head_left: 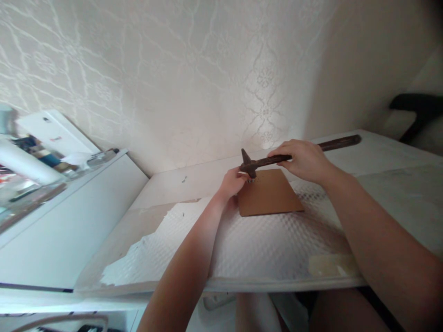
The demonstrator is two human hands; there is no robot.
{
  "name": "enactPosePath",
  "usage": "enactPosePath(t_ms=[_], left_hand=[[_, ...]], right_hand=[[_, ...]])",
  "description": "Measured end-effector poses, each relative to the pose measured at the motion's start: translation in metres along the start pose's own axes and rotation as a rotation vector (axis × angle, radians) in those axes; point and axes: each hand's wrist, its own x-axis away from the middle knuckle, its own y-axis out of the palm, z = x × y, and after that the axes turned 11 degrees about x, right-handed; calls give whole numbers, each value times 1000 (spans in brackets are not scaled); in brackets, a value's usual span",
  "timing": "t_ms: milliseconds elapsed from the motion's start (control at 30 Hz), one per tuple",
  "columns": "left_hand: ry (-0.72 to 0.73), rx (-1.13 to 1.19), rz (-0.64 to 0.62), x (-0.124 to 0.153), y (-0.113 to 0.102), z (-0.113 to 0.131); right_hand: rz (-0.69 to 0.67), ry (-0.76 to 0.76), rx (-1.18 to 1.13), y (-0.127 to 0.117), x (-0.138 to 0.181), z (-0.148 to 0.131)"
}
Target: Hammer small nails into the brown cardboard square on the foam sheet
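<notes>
My right hand (302,159) is wrapped round the wooden handle of a dark, worn hammer (265,162), whose end sticks out to the right. The hammer's head is over the far left corner of a brown board (269,196). My left hand (232,182) is at that same corner, its fingers drawn together just below the hammer head. Small metal bits, perhaps nails, show by its fingertips, but what the fingers pinch is too small to make out. Beneath the board lies a white quilted sheet (263,246).
The white table (169,186) meets a patterned wall (187,87) at the back. On the left stands a white cabinet (69,226) with a white box (57,136) and clutter on top. A dark chair part (415,108) is at the far right.
</notes>
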Motion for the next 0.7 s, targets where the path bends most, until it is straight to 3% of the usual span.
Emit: enactPosePath(t_ms=[133, 300, 467, 700], left_hand=[[-24, -9, 11, 1, 0, 2], [-4, -15, 18, -2, 1, -1], [-15, 18, 5, -2, 1, -2], [-2, -13, 10, -3, 0, -3]], right_hand=[[47, 14, -9, 1, 0, 2], [-8, -9, -2, 0, 0, -1], [48, 14, -13, -1, 0, -1], [5, 3, 2, 0, 0, -2]])
